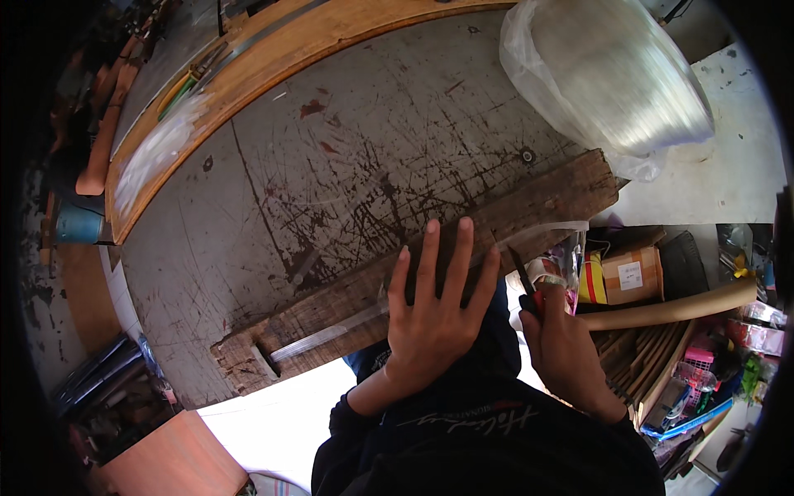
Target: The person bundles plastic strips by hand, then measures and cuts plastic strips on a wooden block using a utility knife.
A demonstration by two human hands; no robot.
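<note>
A long, worn wooden plank [554, 194] lies slantwise along the near edge of the scratched grey table [331, 124]. On it runs a bundle of clear plastic strips [327, 337], its left end by a small upright piece [265, 362] on the plank. My left hand [434, 318] lies flat across plank and strips with fingers spread, hiding the middle of the bundle. Just right of those fingers, my right hand [571, 351] is closed round the red and black handle of a knife [519, 269]. Its dark blade points up and left, at the plank's near edge.
A big roll of clear plastic [620, 78] in a loose bag stands at the back right. Along the far edge runs a raised wooden board [157, 124]. Below right are a cardboard box [633, 277], a tan tube [674, 310] and assorted packets. An orange-brown panel [178, 459] sits lower left.
</note>
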